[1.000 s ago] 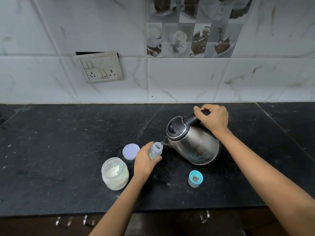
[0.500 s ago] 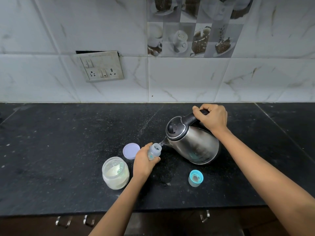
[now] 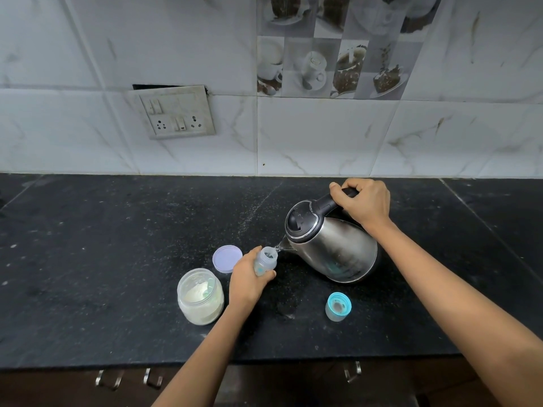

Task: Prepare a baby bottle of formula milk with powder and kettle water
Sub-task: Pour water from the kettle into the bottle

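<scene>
Counter point(image 3: 88, 259) of black speckled stone below marbled white wall tiles point(image 3: 323, 136) | rounded steel kettle point(image 3: 338, 248) tilted, spout at the mouth of the clear plastic bottle point(image 3: 266, 259) | your right hand point(image 3: 364, 204) wraps the kettle's black handle | your left hand point(image 3: 248, 280) curls round the bottle, just right of the open powder jar point(image 3: 200, 298)

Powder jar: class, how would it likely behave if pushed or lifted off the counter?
The powder jar looks squat and wide-based, so it would probably slide rather than tip. Its lid lies apart, so tilting could spill powder. Its smooth wall may be slippery.
</scene>
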{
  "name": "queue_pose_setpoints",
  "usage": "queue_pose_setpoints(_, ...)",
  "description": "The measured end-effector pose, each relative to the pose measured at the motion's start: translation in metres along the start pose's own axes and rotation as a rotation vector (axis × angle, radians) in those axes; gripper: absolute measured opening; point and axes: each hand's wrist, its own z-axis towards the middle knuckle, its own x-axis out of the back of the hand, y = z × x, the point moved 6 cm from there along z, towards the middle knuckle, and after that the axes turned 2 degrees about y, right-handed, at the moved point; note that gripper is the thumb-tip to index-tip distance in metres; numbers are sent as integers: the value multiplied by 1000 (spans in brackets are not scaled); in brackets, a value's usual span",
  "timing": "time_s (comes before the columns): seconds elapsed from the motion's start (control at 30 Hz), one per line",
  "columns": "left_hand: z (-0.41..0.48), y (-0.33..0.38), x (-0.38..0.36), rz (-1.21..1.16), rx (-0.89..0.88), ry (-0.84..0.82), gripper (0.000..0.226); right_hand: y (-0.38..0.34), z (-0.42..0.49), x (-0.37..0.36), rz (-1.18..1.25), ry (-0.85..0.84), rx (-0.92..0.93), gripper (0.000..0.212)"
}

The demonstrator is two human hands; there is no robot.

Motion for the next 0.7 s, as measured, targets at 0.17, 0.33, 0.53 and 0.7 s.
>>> queue_pose_setpoints(0.17,-3,5,3,-6,-18,15,62,-6,0,-2,-31,-13,9,54)
queue_pose_setpoints(0.33,-5,8,7,6,-32,23,57,-9,0,-4,-34,-14,18,53)
queue_pose_setpoints(0.53,-6,12,7,-20,-39,18,51,-8,1,-5,-27,-6,26,54)
queue_pose_setpoints(0.7,-5,13,6,-15,-41,15,53,-7,1,-5,-36,-5,18,58)
